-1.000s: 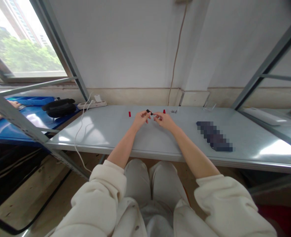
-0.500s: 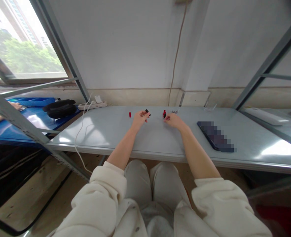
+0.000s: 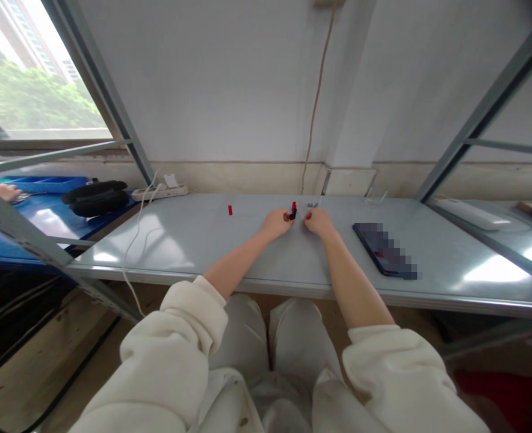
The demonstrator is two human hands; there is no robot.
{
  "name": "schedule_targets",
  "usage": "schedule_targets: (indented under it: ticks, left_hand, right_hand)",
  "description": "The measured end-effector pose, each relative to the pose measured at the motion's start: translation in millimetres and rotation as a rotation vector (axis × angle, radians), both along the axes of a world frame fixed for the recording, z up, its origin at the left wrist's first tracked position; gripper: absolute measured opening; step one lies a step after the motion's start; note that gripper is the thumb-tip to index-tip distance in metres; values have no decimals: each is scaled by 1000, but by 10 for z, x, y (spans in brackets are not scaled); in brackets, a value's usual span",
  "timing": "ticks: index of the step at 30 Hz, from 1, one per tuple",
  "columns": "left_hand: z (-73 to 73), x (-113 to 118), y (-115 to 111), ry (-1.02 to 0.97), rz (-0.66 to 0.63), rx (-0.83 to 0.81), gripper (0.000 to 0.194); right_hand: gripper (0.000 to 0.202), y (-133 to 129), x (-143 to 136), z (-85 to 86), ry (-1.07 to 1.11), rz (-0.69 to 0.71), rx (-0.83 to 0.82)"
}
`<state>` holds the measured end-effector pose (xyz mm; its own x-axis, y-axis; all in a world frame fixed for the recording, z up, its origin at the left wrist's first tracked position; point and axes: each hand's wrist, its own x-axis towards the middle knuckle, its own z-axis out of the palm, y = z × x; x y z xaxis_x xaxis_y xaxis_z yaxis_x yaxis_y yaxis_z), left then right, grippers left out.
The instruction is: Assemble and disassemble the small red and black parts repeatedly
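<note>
My left hand [image 3: 277,224] is closed at the middle of the table, its fingertips on a small black piece [image 3: 292,216]. Just behind that piece is a small red piece [image 3: 293,205]; whether the two are joined or only overlap, I cannot tell. My right hand [image 3: 319,222] is close by on the right, fingers pinched together. Whatever lies between those fingertips is too small to make out. Behind the right hand lie several tiny grey pieces [image 3: 312,205]. Farther left, a short red cylinder [image 3: 230,210] stands apart on the grey table [image 3: 203,240].
A dark phone [image 3: 378,249], partly pixelated, lies right of my arms. At the back left are a white power strip [image 3: 160,192] and its cable. Beyond the metal frame, another person's hand [image 3: 5,190] rests near a blue tray [image 3: 53,183] and a black case [image 3: 95,198].
My left hand has moved right with its black piece, up to the red piece near my right hand. The black piece at my right fingertips no longer shows there. The view has shifted slightly.
</note>
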<state>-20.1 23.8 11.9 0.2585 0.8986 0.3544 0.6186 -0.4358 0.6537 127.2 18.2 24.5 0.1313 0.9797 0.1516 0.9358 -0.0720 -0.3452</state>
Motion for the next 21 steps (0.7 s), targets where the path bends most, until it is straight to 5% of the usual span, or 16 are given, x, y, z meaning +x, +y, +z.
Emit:
schedule_targets:
  ticks: [7,21]
  left_hand:
    - [-72,159,171,-11,119,-45,7]
    - [-127,177,150,52,140,-12,13]
  right_hand:
    - [20,-4,-16,-7,-18,-7,7]
    - [21,-5,-30,-8,-38,3,5]
